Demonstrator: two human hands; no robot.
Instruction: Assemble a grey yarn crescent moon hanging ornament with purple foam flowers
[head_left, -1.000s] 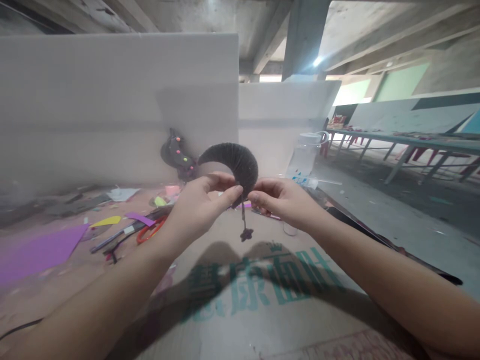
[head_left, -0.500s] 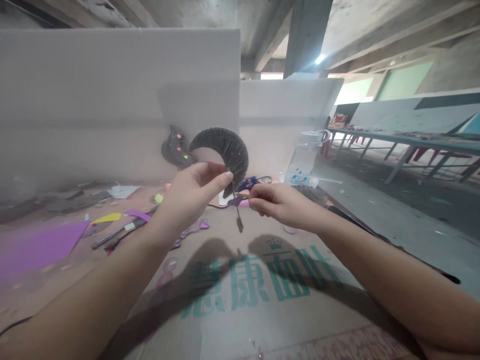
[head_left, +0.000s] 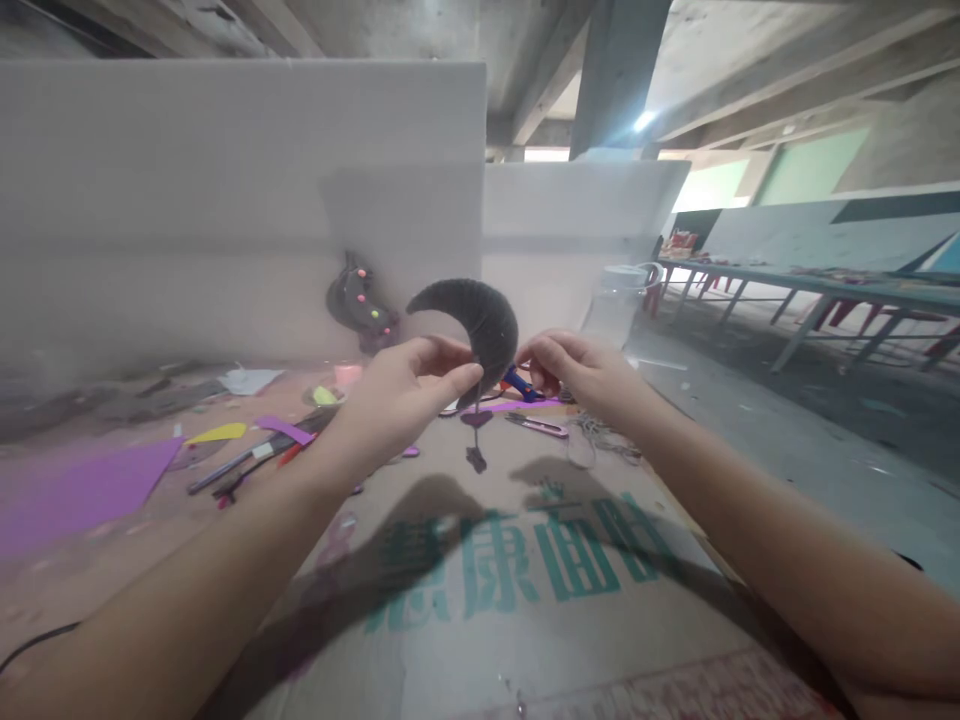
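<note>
My left hand (head_left: 420,385) pinches a dark grey crescent moon (head_left: 491,320), wrapped in yarn or thread, at its lower inner edge. A short string hangs below it, bearing a dark purple piece (head_left: 475,418) and a small dark star-like piece (head_left: 476,459) at the end. My right hand (head_left: 566,362) is closed at the right edge of the crescent, thumb and fingers pressed together. Whatever lies in its fingertips, if anything, is too small to make out. Behind stands a second dark crescent (head_left: 352,300) dotted with coloured beads, against the white board.
On the cardboard (head_left: 465,650) lie pink-handled thread snips (head_left: 538,426), a blue-handled tool (head_left: 520,384) and a tangle of string (head_left: 600,438). A purple sheet (head_left: 97,495) and scraps spread at left. A clear jug (head_left: 611,305) stands behind my right hand.
The crescent has shifted right and slightly down with my left hand. My right hand has risen from beside the hanging pieces to the crescent's right edge, exposing the snips.
</note>
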